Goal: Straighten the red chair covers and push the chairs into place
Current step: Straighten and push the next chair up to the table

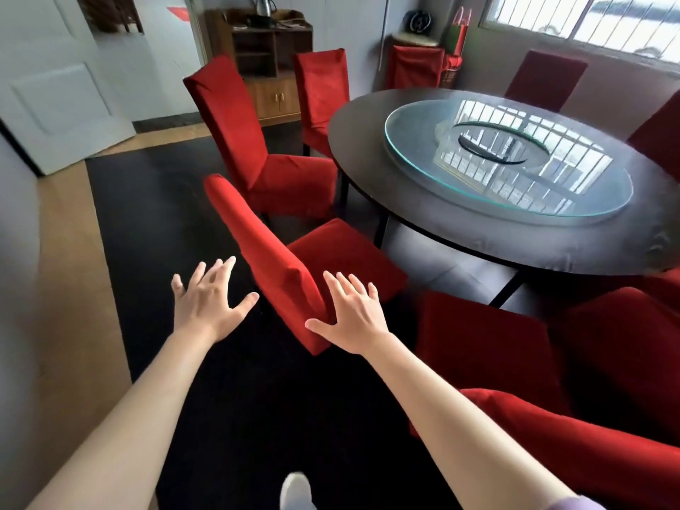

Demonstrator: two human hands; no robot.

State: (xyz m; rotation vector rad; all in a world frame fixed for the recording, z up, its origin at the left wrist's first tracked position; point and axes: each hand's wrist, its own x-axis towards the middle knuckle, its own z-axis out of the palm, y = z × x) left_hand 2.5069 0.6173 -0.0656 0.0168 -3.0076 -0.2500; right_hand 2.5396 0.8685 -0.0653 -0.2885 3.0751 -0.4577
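Two hands out, fingers spread and straight, gripping nothing. Nearest chair (294, 259) sits dead centre, backrest toward me, seat toward the table (478, 248) at 2 o'clock. Its red cover (274, 268) looks smooth on the backrest, slight crease near the lower edge. Right hand (355, 318) is at the backrest's right edge, thumb overlapping the fabric; can't tell if it actually touches. Left hand (208, 303) is at 9 o'clock of the backrest, apart from it, over the dark floor (154, 215).

Second chair (257, 141) at 12 o'clock, seat just beside the table rim. Third chair (322, 93) beyond it at 1 o'clock. More red-covered chairs at 4–5 o'clock near my right arm, and on the far side of the table. Glass turntable (507, 200) lies on the tabletop, reflecting the window (588, 20). Wooden cabinet (265, 68) at 12 o'clock against the far wall, white door (55, 86) at 10 o'clock.
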